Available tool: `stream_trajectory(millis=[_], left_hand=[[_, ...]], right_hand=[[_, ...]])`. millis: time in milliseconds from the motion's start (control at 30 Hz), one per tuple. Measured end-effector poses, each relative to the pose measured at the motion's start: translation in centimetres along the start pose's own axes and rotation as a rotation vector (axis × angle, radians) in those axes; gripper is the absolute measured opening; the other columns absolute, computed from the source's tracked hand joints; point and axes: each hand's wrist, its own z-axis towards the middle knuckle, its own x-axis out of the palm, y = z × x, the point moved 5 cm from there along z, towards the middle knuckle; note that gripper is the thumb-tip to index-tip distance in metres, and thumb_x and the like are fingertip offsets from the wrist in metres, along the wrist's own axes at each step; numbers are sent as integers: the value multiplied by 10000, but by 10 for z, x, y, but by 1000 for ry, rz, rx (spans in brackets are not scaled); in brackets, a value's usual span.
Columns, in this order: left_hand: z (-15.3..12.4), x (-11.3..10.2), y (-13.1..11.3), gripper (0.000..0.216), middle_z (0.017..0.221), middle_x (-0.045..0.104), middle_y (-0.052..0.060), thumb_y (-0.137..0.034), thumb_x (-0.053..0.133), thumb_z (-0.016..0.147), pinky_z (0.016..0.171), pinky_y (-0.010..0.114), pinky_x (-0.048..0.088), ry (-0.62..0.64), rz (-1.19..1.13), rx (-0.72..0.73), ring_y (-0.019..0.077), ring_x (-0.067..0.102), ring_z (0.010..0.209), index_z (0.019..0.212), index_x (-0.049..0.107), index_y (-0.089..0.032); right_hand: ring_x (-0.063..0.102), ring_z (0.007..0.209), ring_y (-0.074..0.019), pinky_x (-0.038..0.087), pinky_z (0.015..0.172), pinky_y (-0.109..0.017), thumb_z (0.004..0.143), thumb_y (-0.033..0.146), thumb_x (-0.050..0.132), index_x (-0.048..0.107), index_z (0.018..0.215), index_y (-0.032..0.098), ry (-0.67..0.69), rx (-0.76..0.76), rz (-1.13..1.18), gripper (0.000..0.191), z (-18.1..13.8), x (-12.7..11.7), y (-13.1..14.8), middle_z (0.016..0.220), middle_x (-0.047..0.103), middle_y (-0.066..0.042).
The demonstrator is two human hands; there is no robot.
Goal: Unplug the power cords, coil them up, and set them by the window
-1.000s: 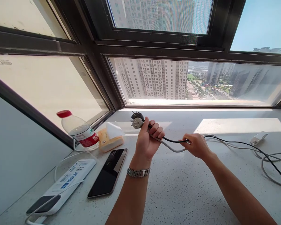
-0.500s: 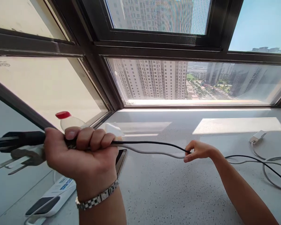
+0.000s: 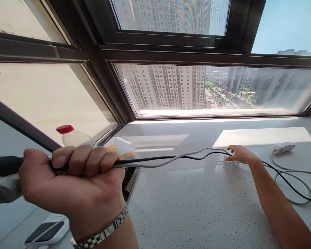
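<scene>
While our left hand [image 3: 69, 186] is clenched tight around a black power cord [image 3: 155, 158] and a grey power cord [image 3: 168, 159] close to the camera, the two run side by side across the middle of the view towards our right hand [image 3: 239, 154]. That hand is stretched out over the pale speckled stone sill [image 3: 191, 207], fingers loosely curled about the cords where they bend; we cannot tell whether it grips them or only guides them. A dark plug body [image 3: 2, 166] juts out of our left fist at the left edge, with blurred metal prongs below it. Behind the fist stands a clear plastic bottle with a red cap [image 3: 72, 135]; its contents are hidden. Just beside it lies a yellow tissue pack with a white sheet sticking out [image 3: 121, 147]. Farther right the cords loop loosely on the sill near a small white adapter [image 3: 282, 148].
</scene>
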Motion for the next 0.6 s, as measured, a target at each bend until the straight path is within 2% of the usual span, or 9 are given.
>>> stream_trajectory(millis=[67, 133, 167, 233, 300, 333, 400, 500, 600], left_hand=[[-1, 14, 13, 488, 377, 191, -80, -412, 326, 959, 304, 168, 165, -32, -22, -46, 47, 149, 314, 525, 283, -192], [-5, 23, 30, 467, 390, 173, -84, -385, 362, 940, 293, 172, 150, -48, -38, -149, 49, 135, 316, 525, 257, -199], [-8, 26, 39, 456, 398, 172, -85, -372, 382, 929, 290, 175, 154, -37, -44, -202, 51, 133, 319, 527, 250, -200], [-16, 32, 55, 445, 417, 180, -86, -353, 424, 911, 290, 177, 176, 20, -63, -297, 53, 143, 328, 535, 240, -202], [-26, 38, 69, 452, 430, 177, -89, -341, 462, 897, 290, 180, 184, 86, -71, -389, 53, 143, 335, 541, 218, -206], [-31, 40, 74, 460, 435, 177, -91, -333, 486, 889, 292, 180, 187, 109, -72, -425, 52, 144, 338, 543, 210, -207], [-36, 43, 75, 481, 435, 182, -92, -313, 534, 866, 298, 180, 199, 128, -72, -442, 50, 152, 340, 539, 198, -206], [-30, 40, 52, 506, 405, 186, -83, -305, 535, 857, 296, 183, 218, 114, -90, -308, 55, 167, 332, 510, 182, -200], [-13, 20, 18, 513, 367, 198, -74, -375, 441, 898, 294, 164, 239, 92, -120, -137, 52, 170, 318, 482, 211, -182]], right_hand=[[473, 1255, -348, 439, 938, -444, 664, 634, 723, 488, 1372, 229, 14, -233, 41, 849, -22, -5, 41, 1387, 515, -152], [320, 1386, -340, 377, 1042, -477, 653, 738, 673, 272, 1506, 256, -25, -504, 150, 1059, -51, -5, 91, 1535, 331, -135], [294, 1402, -334, 364, 1058, -479, 635, 771, 659, 210, 1526, 254, -57, -617, 202, 1124, -65, -3, 114, 1552, 297, -136], [290, 1403, -341, 350, 1065, -492, 629, 793, 641, 206, 1525, 236, -163, -767, 248, 1141, -89, 4, 152, 1528, 335, -157], [474, 1258, -322, 366, 1028, -490, 731, 728, 615, 402, 1429, 217, -253, -853, 258, 891, -102, 13, 173, 1328, 561, -163], [580, 1095, -288, 406, 966, -457, 798, 671, 594, 536, 1303, 207, -261, -880, 261, 688, -103, 18, 178, 1136, 664, -139], [607, 722, -183, 451, 759, -335, 894, 552, 553, 674, 974, 186, -190, -891, 292, 394, -95, 27, 175, 756, 674, -55], [453, 496, -94, 343, 517, -231, 902, 509, 557, 644, 727, 157, 86, -778, 371, 402, -70, 37, 152, 556, 540, 9], [459, 506, -85, 355, 492, -211, 804, 557, 655, 648, 749, 144, 449, -666, 501, 416, -50, 44, 128, 592, 530, 19]])
